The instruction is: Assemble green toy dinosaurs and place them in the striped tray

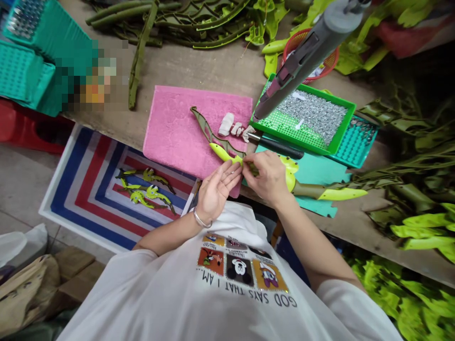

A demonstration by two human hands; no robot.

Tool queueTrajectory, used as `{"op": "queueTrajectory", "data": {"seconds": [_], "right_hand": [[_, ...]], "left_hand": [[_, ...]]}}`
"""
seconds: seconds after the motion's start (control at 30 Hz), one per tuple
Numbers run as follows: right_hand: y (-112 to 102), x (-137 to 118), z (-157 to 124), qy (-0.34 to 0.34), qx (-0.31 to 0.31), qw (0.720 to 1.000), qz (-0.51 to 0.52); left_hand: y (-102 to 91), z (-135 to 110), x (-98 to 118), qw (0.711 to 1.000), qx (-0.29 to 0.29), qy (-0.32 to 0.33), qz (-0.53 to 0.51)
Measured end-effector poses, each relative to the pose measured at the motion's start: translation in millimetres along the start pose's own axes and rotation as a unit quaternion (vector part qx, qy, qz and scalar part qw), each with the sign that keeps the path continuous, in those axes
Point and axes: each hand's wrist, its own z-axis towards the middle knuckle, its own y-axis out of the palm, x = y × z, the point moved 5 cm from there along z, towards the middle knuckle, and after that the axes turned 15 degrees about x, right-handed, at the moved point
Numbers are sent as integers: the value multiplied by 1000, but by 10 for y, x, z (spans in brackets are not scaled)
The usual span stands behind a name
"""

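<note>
Left hand (215,190): palm up, fingers extended and slack, not gripping; tiny metal bits, likely screws (232,172), sit on the fingers. Right hand (269,176): thumb and fingertips drawn together just beside it; can't tell whether it grasps a screw or the plastic. Lime-green plastic piece (221,152) and olive plastic frame (203,122) lie together on the pink towel (170,123), centre of frame, lime end right at the hands.

Step looks like setting small screws into the two-colour part. To do it well: keep the left palm level and low so nothing rolls off, pick one screw at a time, seat it straight, keep the lime piece flush against the olive one, and let the towel cushion the part. Electric screwdriver (309,61) hangs upper right of centre; should come down square to the screw head. Green basket (302,138) of metal fasteners is close by on the tabletop (213,68) for topping up.

Writing: shirt (170,298) at bottom, upside down, "GOD SAYS THAT I AM...", panels with "PRECIOUS" and a word starting "TREASURE"; rest too small. Mickey Mouse in the middle panel. No readable brand on tools or basket.
</note>
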Motion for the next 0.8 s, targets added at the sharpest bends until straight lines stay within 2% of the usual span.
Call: {"op": "queueTrajectory", "data": {"seconds": [0.13,0.23,0.4,0.57,0.67,0.8], "right_hand": [[6,-16,-15,-28,12,999,-18],[-78,-82,-15,-20,23,999,-13],[-227,-293,-54,45,56,997,37],[-270,-393,-164,97,86,991,33],[-349,-362,-253,124,108,986,28],[-548,-197,-431,180,134,973,55]], "left_hand": [[-1,15,2,1000,-1,-1,-3],[6,21,-4,1000,4,-2,-2],[65,-25,-42,1000,-9,9,3],[79,-82,-129,1000,-23,12,15],[63,-74,-205,999,-30,11,39],[47,-18,-295,997,-48,0,65]]}}
